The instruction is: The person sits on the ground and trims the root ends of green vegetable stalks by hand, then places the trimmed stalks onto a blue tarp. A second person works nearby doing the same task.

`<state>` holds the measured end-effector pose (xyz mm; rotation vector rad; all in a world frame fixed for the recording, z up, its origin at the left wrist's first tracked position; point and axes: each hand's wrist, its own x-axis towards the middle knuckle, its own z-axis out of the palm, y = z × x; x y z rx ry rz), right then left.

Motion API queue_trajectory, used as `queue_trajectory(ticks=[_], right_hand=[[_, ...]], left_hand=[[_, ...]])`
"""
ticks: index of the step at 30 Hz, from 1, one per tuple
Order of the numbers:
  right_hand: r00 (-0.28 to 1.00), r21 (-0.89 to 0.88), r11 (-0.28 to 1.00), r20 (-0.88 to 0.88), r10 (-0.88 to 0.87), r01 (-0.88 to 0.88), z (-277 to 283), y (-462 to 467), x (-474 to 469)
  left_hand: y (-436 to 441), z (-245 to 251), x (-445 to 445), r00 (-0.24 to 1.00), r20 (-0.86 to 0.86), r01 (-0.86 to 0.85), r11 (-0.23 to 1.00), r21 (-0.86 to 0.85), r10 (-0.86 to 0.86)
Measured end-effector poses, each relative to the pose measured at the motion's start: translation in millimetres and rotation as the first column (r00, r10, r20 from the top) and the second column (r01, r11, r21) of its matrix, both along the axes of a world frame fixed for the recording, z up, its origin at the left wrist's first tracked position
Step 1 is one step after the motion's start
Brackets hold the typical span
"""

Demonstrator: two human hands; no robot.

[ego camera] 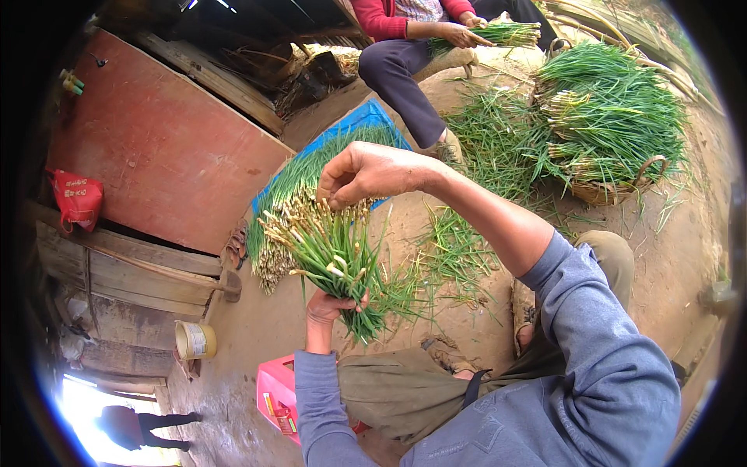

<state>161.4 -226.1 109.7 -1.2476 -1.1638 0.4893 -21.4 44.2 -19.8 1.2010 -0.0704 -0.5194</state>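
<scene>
My left hand (338, 303) is closed around a bundle of green chives or similar leafy stalks (344, 262), with the pale root ends pointing up and away from me. Over those root ends hangs my right hand (338, 190), its thumb and fingertips bent together; whether a stalk is pinched between them cannot be made out. Behind the bundle, many stalks (280, 187) lie in rows on a blue sheet (373, 114), partly hidden by my hands. Loose green leaves (461, 251) are scattered over the earthen floor to the right.
A person (397, 64) sits opposite, holding another bundle (510, 35). At the right stands a wicker basket (607, 192) heaped with stalks. A pink plastic stool (268, 385) is beside my left arm, a yellowish bucket (195, 340) farther left. Another person (125, 426) stands in the bright doorway.
</scene>
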Motion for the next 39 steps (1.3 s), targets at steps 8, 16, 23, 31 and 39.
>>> queue_trajectory(ticks=[8,16,23,31,39], right_hand=[[0.997,-0.039,0.999,0.077,0.008,-0.005,8.6,-4.3,-8.7],[0.955,0.065,0.978,-0.238,-0.177,0.197,-24.6,-5.2,33.7],[0.923,-0.056,0.955,-0.276,0.267,-0.293,-83.2,23.1,12.0],[0.785,0.294,0.923,-0.497,0.369,-0.247,-80.9,49.8,-5.6],[0.654,0.236,0.971,-0.742,0.148,0.048,-101.3,65.7,4.2]], left_hand=[[4.4,-8.4,2.0,0.996,-0.079,0.04,0.989,-0.143,-0.052],[0.2,4.5,4.7,0.996,0.068,-0.041,0.993,-0.114,0.049],[-11.3,9.9,12.0,0.979,0.061,-0.19,0.981,-0.043,0.192],[-32.5,13.4,14.6,0.947,0.028,-0.315,0.914,0.256,0.319],[-55.8,12.0,16.7,0.952,-0.024,-0.288,0.92,0.267,0.305]])
